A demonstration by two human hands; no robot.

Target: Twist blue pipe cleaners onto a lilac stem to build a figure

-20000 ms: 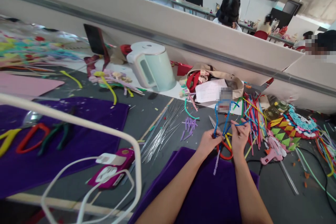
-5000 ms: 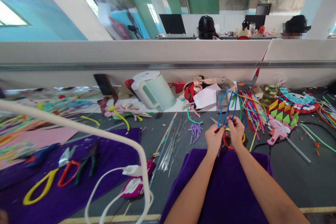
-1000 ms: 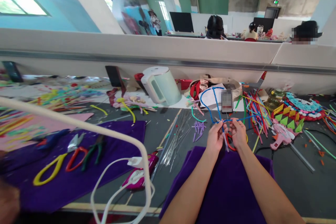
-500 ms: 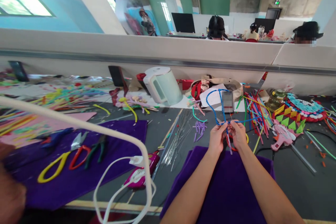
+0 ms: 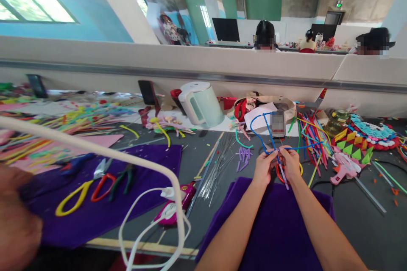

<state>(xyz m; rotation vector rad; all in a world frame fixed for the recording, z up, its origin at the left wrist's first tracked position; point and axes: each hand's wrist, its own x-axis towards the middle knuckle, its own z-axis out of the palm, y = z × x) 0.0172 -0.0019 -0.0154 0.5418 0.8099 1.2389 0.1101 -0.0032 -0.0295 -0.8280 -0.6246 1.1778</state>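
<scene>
Both my hands meet above the folded purple cloth point(image 5: 270, 224), pinching blue pipe cleaners point(image 5: 256, 134) where they cross. My left hand point(image 5: 266, 165) grips them from the left, fingers closed. Opposite it, my right hand point(image 5: 290, 163) is closed on the same crossing. A blue loop rises at the upper left, and one blue strand stretches to the right. Below the fingers hangs a pale lilac end point(image 5: 286, 184). Something red and yellow, round in outline, lies partly hidden behind my hands.
Right of my hands are a bundle of coloured pipe cleaners point(image 5: 313, 144) and a pink glue gun point(image 5: 345, 168). A kettle point(image 5: 206, 103) stands at the back. Scissors point(image 5: 74, 199) and pliers point(image 5: 122, 182) lie left. A white cable point(image 5: 149, 156) arches across the front left. Another person's blurred arm point(image 5: 20, 216) shows at the left edge.
The view has shifted slightly, so most things sit a little further right. The blue strands have tilted a little in my fingers, which stay closed on them.
</scene>
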